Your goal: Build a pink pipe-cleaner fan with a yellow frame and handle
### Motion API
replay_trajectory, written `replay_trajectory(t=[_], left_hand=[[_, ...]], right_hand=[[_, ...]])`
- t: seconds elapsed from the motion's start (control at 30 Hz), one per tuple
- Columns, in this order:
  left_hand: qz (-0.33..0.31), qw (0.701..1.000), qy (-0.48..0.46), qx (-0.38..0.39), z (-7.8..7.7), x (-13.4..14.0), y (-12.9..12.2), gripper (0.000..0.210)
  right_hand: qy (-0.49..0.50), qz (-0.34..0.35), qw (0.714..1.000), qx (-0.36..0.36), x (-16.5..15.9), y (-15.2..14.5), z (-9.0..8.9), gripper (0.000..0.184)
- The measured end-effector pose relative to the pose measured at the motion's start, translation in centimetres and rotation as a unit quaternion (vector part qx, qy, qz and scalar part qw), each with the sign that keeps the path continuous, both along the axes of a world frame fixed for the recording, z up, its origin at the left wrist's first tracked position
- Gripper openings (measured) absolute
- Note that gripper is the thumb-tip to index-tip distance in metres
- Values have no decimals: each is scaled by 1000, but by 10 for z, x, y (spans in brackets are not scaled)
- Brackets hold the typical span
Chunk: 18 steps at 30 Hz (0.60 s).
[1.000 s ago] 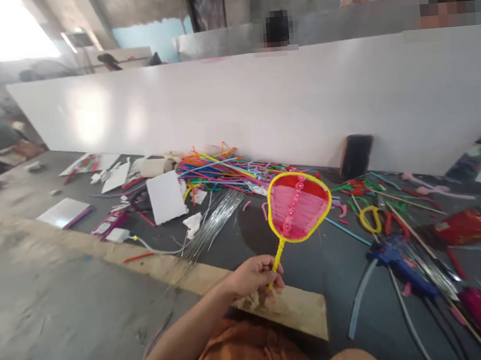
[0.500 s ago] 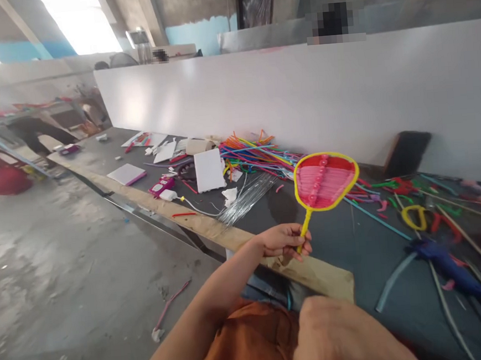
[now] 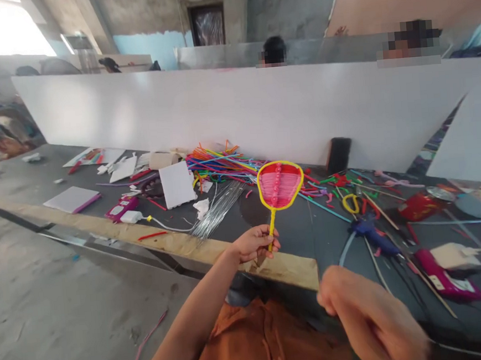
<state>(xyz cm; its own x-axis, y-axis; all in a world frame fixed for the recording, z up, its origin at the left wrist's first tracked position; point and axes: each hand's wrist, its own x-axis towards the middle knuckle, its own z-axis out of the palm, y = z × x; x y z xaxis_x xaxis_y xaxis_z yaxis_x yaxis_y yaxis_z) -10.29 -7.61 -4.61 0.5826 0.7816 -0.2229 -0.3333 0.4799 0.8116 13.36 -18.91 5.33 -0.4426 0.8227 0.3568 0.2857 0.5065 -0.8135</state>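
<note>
Yellow-edged pink fan (image 3: 281,185) stood above the desk (image 3: 329,242), handle (image 3: 273,222) pinched between fingers (image 3: 263,241) of the left hand (image 3: 253,244); the right hand (image 3: 358,291) had risen, grip too blurred to tell, leaving one supporting hand

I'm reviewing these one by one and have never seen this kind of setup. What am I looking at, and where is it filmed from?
There is no machine here: these are a person's own bare hands, filmed by one camera worn on the head, looking forward and down. The left hand holds a pink and red fan-shaped piece upright by its yellow handle. The right hand is close to the camera, curled and blurred; I can't see anything in it. On the dark table lie colourful fuzzy stems, thin silvery strands, a blue tool and a red can. A long white board stands behind.
</note>
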Motion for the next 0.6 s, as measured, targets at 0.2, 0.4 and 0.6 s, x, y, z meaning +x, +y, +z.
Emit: replay_trajectory(t=[0.2, 0.4, 0.6], left_hand=[[-3, 1000, 21, 4, 3, 0, 0, 39], [11, 999, 44, 11, 4, 2, -2, 35], [64, 981, 171, 68, 21, 18, 6, 34]], right_hand=[[11, -238, 971, 0, 0, 66, -61, 32], [101, -57, 964, -239, -41, 115, -68, 33], [168, -25, 953, -252, -69, 152, -71, 24]])
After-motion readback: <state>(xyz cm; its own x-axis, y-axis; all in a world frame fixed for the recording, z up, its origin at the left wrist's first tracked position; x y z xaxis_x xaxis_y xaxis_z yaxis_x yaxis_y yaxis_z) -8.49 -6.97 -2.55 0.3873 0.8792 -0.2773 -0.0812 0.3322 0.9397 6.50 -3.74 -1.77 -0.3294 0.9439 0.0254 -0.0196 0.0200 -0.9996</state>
